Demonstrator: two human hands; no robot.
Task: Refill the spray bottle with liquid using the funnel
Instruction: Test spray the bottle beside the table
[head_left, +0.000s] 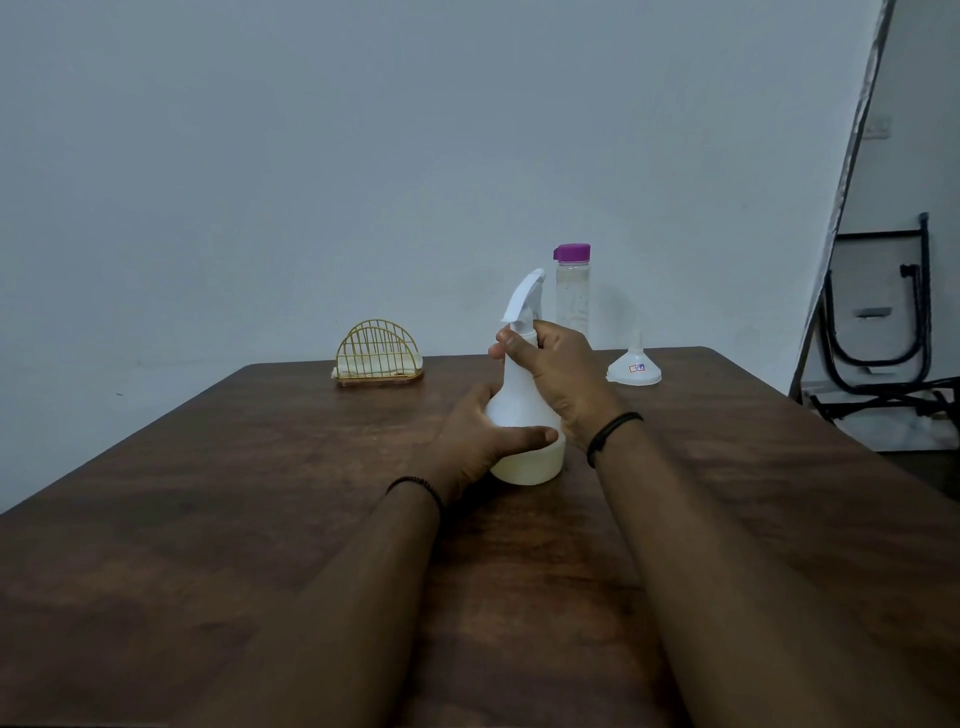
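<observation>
1. On the far left of the brown wooden tabletop (208, 519) I see a gold wire napkin holder (378, 354), no part of this job.
2. My left hand (480, 434) has its grip curled round the base of the white plastic spray bottle (524, 410), upright at centre.
3. My right hand (558, 374) grips its neck; the white trigger head (523, 299) is still on.
4. The clear purple-capped bottle (572, 291) stands behind.
5. The white plastic funnel (634, 364) sits upturned, untouched; I judge unscrewing, funnelling and pouring all remain.

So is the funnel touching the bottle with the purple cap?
Apart. The head view shows the funnel standing upside down on the table, with bare wall and table edge between it and the purple-capped bottle.
</observation>
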